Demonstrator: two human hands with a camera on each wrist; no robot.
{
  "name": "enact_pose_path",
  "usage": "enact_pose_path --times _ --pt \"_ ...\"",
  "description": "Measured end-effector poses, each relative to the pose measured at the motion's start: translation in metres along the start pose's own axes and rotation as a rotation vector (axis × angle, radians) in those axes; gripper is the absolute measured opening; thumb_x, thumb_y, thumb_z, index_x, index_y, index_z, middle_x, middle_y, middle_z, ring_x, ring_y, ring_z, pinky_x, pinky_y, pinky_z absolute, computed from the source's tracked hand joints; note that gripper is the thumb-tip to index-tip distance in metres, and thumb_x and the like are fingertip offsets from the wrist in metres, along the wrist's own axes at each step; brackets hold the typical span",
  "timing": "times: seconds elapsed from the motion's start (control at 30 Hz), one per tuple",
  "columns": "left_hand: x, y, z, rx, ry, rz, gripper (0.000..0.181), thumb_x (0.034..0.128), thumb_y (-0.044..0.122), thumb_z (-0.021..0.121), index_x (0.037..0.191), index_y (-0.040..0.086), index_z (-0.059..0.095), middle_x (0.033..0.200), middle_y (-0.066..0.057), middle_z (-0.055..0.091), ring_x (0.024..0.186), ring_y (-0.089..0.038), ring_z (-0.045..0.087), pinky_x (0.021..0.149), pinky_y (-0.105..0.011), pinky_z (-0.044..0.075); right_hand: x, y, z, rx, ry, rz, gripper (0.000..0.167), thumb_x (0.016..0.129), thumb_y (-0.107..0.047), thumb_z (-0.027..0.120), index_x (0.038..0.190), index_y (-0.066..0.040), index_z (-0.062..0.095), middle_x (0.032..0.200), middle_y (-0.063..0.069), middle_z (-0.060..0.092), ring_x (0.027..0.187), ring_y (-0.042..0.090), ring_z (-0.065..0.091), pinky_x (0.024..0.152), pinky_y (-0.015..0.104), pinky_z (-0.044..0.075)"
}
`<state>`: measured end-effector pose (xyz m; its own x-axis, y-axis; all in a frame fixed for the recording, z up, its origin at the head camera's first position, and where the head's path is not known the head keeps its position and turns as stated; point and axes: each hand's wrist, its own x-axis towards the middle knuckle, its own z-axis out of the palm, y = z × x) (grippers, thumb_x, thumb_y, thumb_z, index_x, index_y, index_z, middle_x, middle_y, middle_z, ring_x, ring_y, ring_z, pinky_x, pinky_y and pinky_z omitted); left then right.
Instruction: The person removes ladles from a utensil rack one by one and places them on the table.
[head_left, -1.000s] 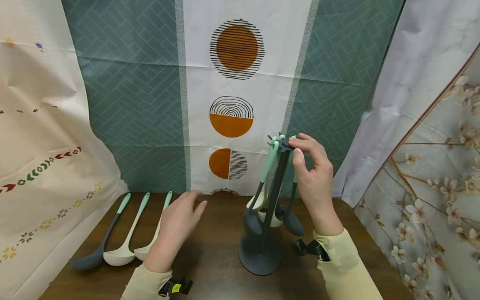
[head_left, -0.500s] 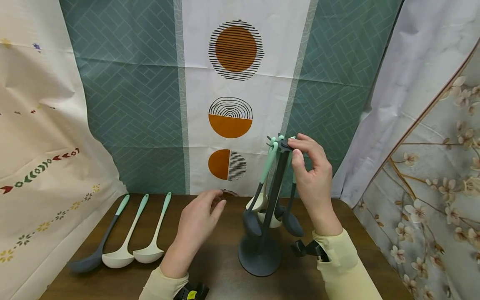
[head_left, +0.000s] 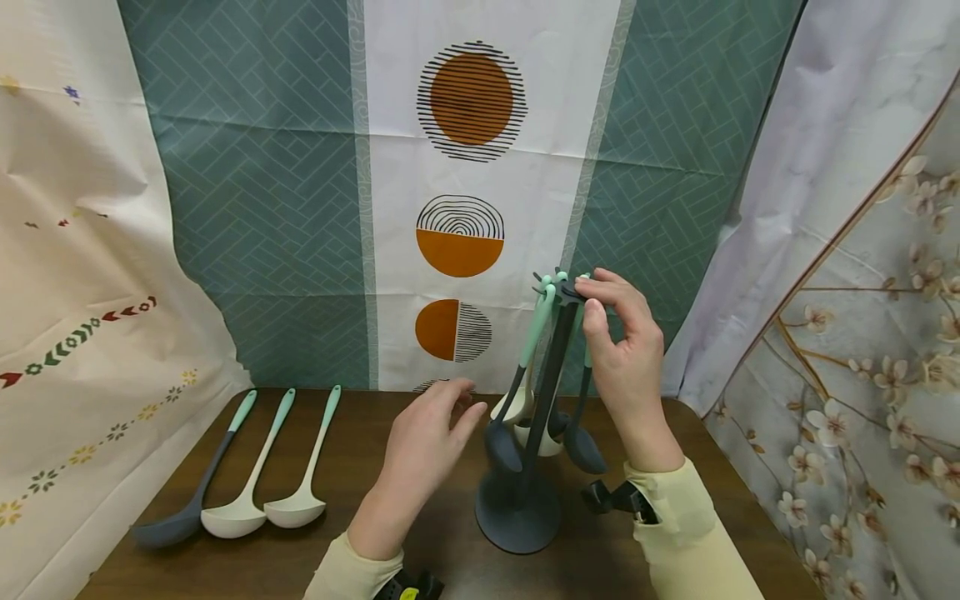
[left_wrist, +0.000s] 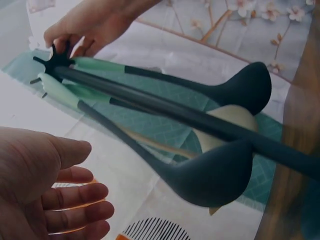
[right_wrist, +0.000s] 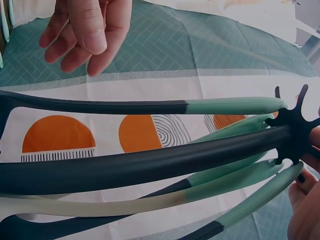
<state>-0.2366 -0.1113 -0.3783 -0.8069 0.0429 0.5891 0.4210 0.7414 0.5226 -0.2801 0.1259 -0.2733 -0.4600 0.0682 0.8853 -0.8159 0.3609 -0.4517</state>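
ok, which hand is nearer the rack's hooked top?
Right. The right hand touches the hooked top; the left hand is lower and to its left, not touching it.

The left hand (head_left: 426,442), fingers loosely curved, points to one o'clock; the right hand (head_left: 626,342), higher, points to eleven o'clock, fingers bent.

The head view was evenly and moderately lit, with crisp print on the fabric backdrop (head_left: 468,179). Soft shadows darkened the wooden tabletop (head_left: 360,454) beside the base of the utensil stand (head_left: 517,523). Wide-angle stretching affected the floral curtain (head_left: 862,392) near the right edge. Both wrist views were dimmer and hazier, the dark pole (right_wrist: 150,160) showing little surface detail.
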Motion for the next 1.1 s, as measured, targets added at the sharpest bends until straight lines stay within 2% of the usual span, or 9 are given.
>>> enact_pose_path --times 0.3,0.47,0.7,0.87,1.1 --pt "0.002 0.011 0.009 -0.015 0.02 0.042 0.035 0.1 0.027 0.086 0.13 0.012 0.075 0.11 -0.001 0.073 0.091 -0.018 0.068 0.078 -0.039 0.059 0.001 -0.001 0.002 -0.003 -0.003 -0.002 0.026 0.107 -0.014 0.063 0.125 -0.01 0.082 0.134 0.003 0.077 0.142 0.017 0.058 0.116 0.041 0.045" --pt "0.003 0.015 0.015 -0.029 0.012 0.04 0.039 0.1001 0.029 0.086 0.133 0.012 0.074 0.115 -0.001 0.074 0.095 -0.02 0.071 0.079 -0.041 0.06 0.001 -0.001 0.001 -0.006 -0.005 0.002 0.027 0.108 -0.014 0.062 0.126 -0.01 0.082 0.135 0.005 0.076 0.143 0.017 0.057 0.116 0.039 0.045" --pt "0.006 0.016 0.026 -0.045 -0.01 0.036 0.037 0.1 0.028 0.086 0.132 0.013 0.074 0.114 -0.001 0.075 0.095 -0.019 0.071 0.08 -0.041 0.06 0.001 -0.001 0.001 0.001 -0.007 0.005 0.027 0.108 -0.014 0.062 0.126 -0.009 0.081 0.136 0.005 0.075 0.143 0.017 0.057 0.116 0.036 0.045" --pt "0.006 0.015 0.032 -0.044 0.001 0.041 0.034 0.0986 0.028 0.088 0.128 0.015 0.075 0.112 -0.001 0.075 0.093 -0.018 0.07 0.079 -0.04 0.06 0.001 -0.001 0.0 -0.007 -0.009 0.009 0.027 0.108 -0.015 0.062 0.127 -0.01 0.081 0.137 0.007 0.075 0.143 0.016 0.057 0.116 0.037 0.045" --pt "0.005 0.013 0.038 -0.036 0.016 0.047 0.029 0.0977 0.027 0.088 0.122 0.016 0.076 0.106 0.001 0.074 0.089 -0.016 0.068 0.075 -0.036 0.059 -0.001 -0.001 0.0 -0.014 -0.014 0.02 0.028 0.109 -0.015 0.061 0.127 -0.011 0.081 0.137 -0.002 0.074 0.144 0.015 0.056 0.116 0.04 0.045"
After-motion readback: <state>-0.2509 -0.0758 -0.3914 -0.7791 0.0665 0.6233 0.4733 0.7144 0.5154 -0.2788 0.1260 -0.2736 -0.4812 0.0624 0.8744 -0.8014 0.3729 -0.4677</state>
